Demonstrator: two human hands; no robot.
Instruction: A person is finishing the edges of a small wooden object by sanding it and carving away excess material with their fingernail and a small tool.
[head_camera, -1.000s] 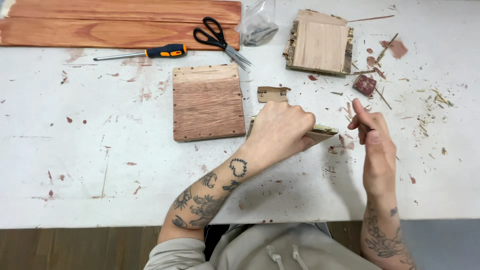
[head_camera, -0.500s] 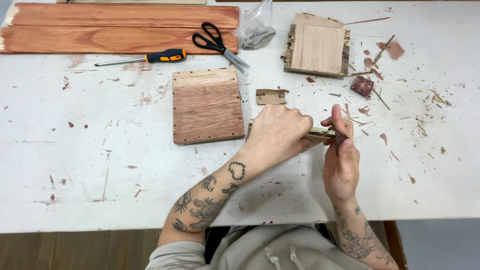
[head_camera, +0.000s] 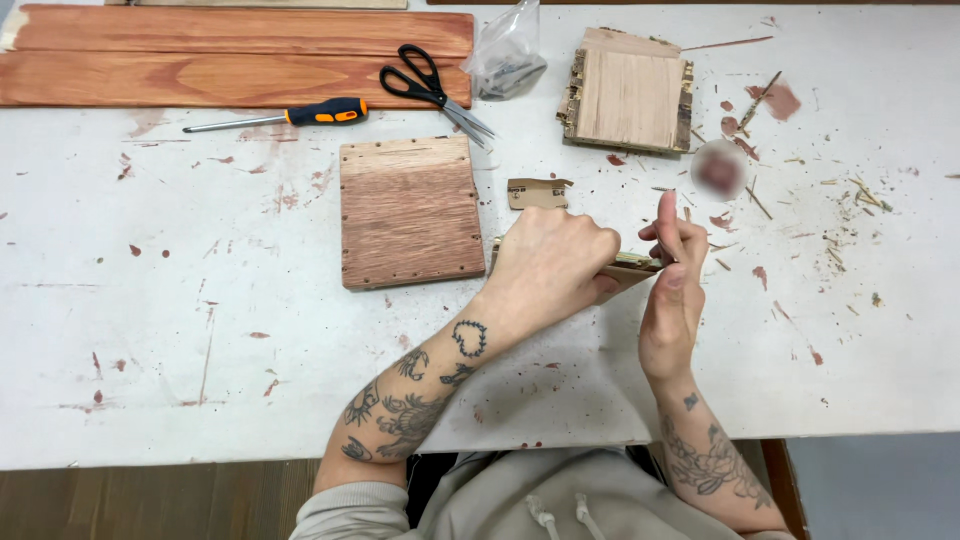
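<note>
Left hand (head_camera: 555, 262): clenched over a small wooden piece (head_camera: 628, 268), pinning it flat near the desk's front middle; grip firm, knuckles up.
Right hand (head_camera: 672, 290): set edge-on at the piece's right end, fingers (head_camera: 668, 215) raised and pinched together; whether something thin sits between them, impossible to tell.
Small wooden piece: mostly hidden under the left hand, only a pale right end showing; lying on the desk (head_camera: 150, 330), just right of the square panel.
Handling, as judged: light, thin, stiff; edges likely splintery and easy to crack under twist; best held flat across the broad faces, away from the thin end.
Square panel (head_camera: 410, 212): reddish-brown board, small dots along top and bottom edges, lying flat, just left of the left hand.
Small tab (head_camera: 537, 192): notched scrap of wood, between the panel and the hands, touching neither.
Pale block (head_camera: 628, 90): light wood with ragged sides, far side of the desk, well apart.
Scissors (head_camera: 432, 90): black-handled, near a clear plastic bag (head_camera: 508, 55).
Screwdriver (head_camera: 285, 116): orange and black handle, below long reddish planks (head_camera: 230, 55).
Debris: splinters and chips scattered right of the hands.
</note>
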